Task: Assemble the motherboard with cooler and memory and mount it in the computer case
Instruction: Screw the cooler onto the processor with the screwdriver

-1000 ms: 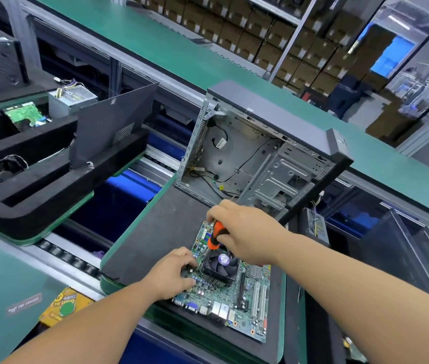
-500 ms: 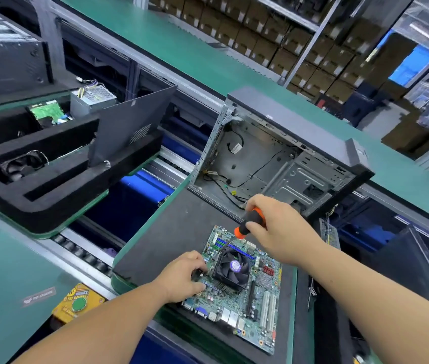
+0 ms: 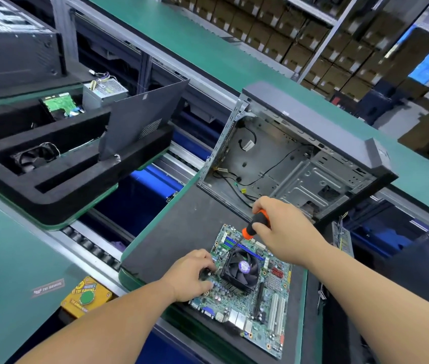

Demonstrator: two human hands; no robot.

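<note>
A green motherboard [image 3: 268, 313] lies flat on a dark mat [image 3: 181, 232]. A black fan cooler [image 3: 242, 269] sits on the board. My right hand [image 3: 284, 229] grips an orange-and-black screwdriver [image 3: 256, 223], its shaft slanting down to the cooler's far left corner. My left hand [image 3: 195, 275] rests on the board's left edge, fingers curled beside the cooler; whether they pinch anything is hidden. The open grey computer case [image 3: 300, 164] stands tilted behind the board, loose cables inside.
A black foam tray [image 3: 58, 185] at left holds a fan, a green drive and a power supply, with a dark side panel [image 3: 139, 119] leaning on it. A yellow button box [image 3: 86, 296] sits below. Roller conveyor and green benches surround the pallet.
My right hand has lifted and tilted the screwdriver from atop the cooler toward its far left corner. The left hand has stayed on the board's left edge. The camera view shifted.
</note>
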